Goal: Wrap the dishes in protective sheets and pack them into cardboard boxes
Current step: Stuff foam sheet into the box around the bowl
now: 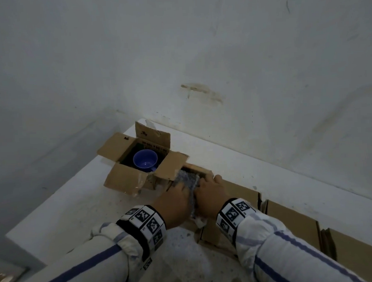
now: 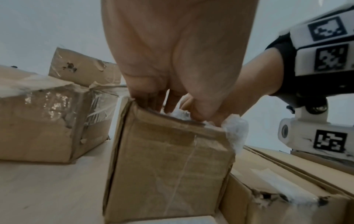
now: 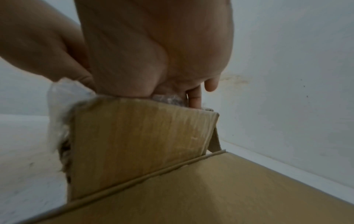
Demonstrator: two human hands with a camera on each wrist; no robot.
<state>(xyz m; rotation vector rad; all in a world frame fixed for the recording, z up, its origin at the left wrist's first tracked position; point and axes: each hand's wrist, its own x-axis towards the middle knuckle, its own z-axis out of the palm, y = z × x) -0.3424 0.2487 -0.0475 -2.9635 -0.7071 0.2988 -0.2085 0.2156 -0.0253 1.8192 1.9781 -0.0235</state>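
A bundle wrapped in bubble sheet (image 1: 187, 181) sits partly inside a small open cardboard box (image 1: 201, 169) on the white table (image 1: 76, 200). My left hand (image 1: 173, 204) and right hand (image 1: 211, 192) grip the bundle from either side, with their fingers reaching down into the box. In the left wrist view my left hand (image 2: 176, 106) pinches the sheet at the rim of the box (image 2: 168, 166), and a white corner of the bubble sheet (image 2: 235, 130) sticks out. In the right wrist view my right hand (image 3: 172, 94) is in the box (image 3: 141, 136) with the bubble sheet (image 3: 61, 97) beside it. The dish inside is hidden.
A second open box (image 1: 126, 178) stands behind to the left with a blue cup (image 1: 146, 160) inside; its flap touches the small box. Flattened cardboard boxes (image 1: 292, 217) lie along the wall on the right. The wall runs close behind, and the table's corner is at the left.
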